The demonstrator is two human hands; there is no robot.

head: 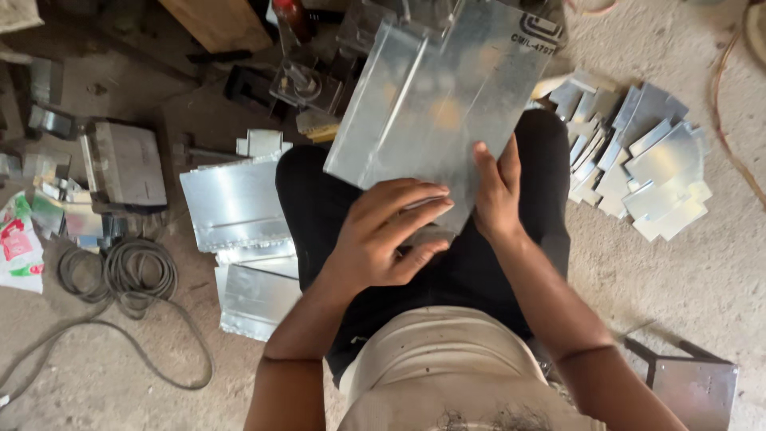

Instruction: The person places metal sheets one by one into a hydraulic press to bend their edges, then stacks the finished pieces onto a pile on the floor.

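Left hand: left hand (383, 235) is curled over the near edge of a folded galvanised sheet-metal panel (439, 104); fingers (419, 209) are pressed on its face, thumb tucked below, so the panel is gripped
Right hand: right hand (496, 191) is laid flat against the near right edge of the same panel, fingers extended upward; the edge is steadied, though whether the thumb is wrapped beneath cannot be told
Panel: held tilted above the lap, over black trousers (319, 191); one raised fold is seen along its left side, and printing at the far corner
Progress: judged as mid-batch; flat and folded sheets (235, 203) are stacked just left of the knee, small cut pieces (638, 160) are heaped to the right, so much cutting appears done, while the held panel is judged unfinished
Surface: bare dusty concrete floor (678, 271); work is done seated on it
Room: a coiled grey cable (128, 271) and a boxy grey unit (128, 164) lie at left; a metal jig (307, 80) stands beyond the knees; a wooden board (215, 20) is seen at top; a dark steel box (694, 387) sits near right
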